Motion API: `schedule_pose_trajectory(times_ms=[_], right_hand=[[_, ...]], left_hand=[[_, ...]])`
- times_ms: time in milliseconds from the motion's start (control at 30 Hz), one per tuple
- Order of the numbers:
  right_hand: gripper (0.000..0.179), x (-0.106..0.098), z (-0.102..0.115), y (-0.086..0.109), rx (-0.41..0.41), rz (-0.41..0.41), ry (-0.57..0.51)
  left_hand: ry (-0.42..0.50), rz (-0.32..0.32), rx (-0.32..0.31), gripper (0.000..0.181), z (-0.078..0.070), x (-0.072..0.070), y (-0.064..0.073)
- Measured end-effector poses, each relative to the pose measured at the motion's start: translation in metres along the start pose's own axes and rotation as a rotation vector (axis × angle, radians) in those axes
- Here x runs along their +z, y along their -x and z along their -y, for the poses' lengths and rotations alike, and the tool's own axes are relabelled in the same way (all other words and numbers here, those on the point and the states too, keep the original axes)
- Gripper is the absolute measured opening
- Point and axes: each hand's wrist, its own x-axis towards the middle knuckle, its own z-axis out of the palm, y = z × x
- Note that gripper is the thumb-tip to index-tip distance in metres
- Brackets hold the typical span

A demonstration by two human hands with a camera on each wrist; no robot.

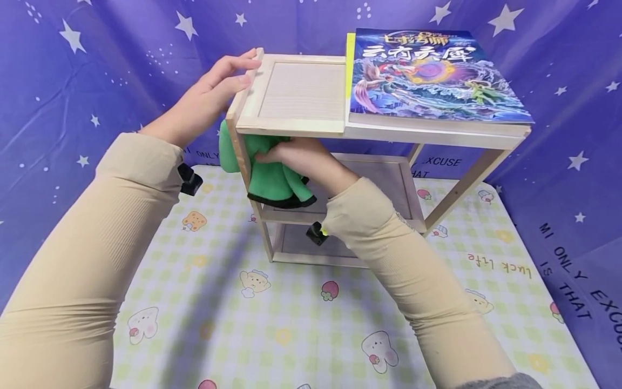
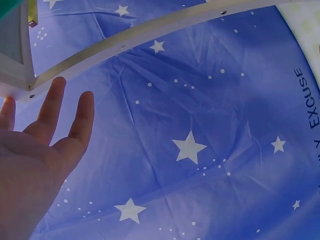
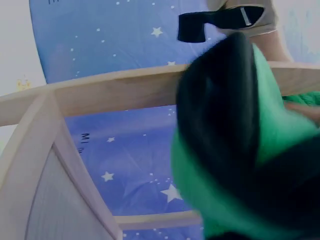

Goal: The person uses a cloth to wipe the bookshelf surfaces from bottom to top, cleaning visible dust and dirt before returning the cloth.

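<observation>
A small wooden shelf [image 1: 291, 127] stands on the cloth, with a top board and lower tiers. My left hand [image 1: 214, 89] rests its fingertips on the upper left edge of the shelf; in the left wrist view its visible fingers are fairly straight beside the wooden frame. Under the top board, my right hand [image 1: 303, 159] grips a green soft thing with black trim [image 1: 274, 183], probably plush or cloth. Part of it shows outside the left side post. It looms large and blurred in the right wrist view; most of the right fingers are hidden.
A blue illustrated book [image 1: 432, 81] lies on the right half of the top board, with a yellow edge [image 1: 350, 67] showing beneath it. The checked tablecloth [image 1: 282, 308] spreads under the shelf. A purple star-patterned curtain [image 1: 301, 27] surrounds the back and sides.
</observation>
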Motion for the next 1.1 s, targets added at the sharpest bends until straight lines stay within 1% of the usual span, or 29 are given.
schedule_pose_trajectory(times_ms=[200,300,367,467,533,633,733,833,900,967,1033,1100], right_hand=[[0.085,-0.002,0.005,0.009,-0.042,-0.008,-0.048],[0.088,0.000,0.006,0.014,-0.067,-0.037,-0.057],[0.087,0.001,0.005,0.017,-0.080,-0.072,-0.078],[0.082,0.005,0.004,0.022,-0.107,-0.129,-0.172],[0.078,0.008,0.003,0.026,-0.141,-0.168,-0.250],[0.073,0.012,0.002,0.031,-0.175,-0.202,-0.337],[0.067,0.014,0.002,0.036,-0.186,-0.164,-0.418],[0.066,0.015,0.004,0.040,-0.185,-0.100,-0.461],[0.068,0.016,0.004,0.042,-0.190,-0.068,-0.465],[0.072,0.019,0.003,0.043,-0.212,-0.064,-0.431],[0.076,0.023,0.002,0.043,-0.236,-0.090,-0.361],[0.077,0.028,0.000,0.042,-0.266,-0.149,-0.239]], left_hand=[[0.000,-0.005,0.012,0.038,0.002,-0.001,0.001],[0.007,-0.008,0.021,0.037,0.002,-0.001,0.001],[0.013,-0.009,0.026,0.036,0.003,-0.001,0.001],[0.015,-0.008,0.033,0.037,0.002,0.000,0.001],[0.014,-0.009,0.039,0.037,0.003,0.000,0.001],[0.010,-0.019,0.047,0.037,0.003,0.001,0.001],[0.009,-0.030,0.056,0.036,0.004,0.001,0.000],[0.004,-0.047,0.060,0.036,0.005,0.002,-0.001],[0.006,-0.058,0.059,0.036,0.005,0.002,-0.002],[0.008,-0.069,0.058,0.035,0.005,0.003,-0.002],[0.011,-0.074,0.061,0.035,0.005,0.004,-0.001],[0.016,-0.073,0.062,0.035,0.005,0.005,-0.001]])
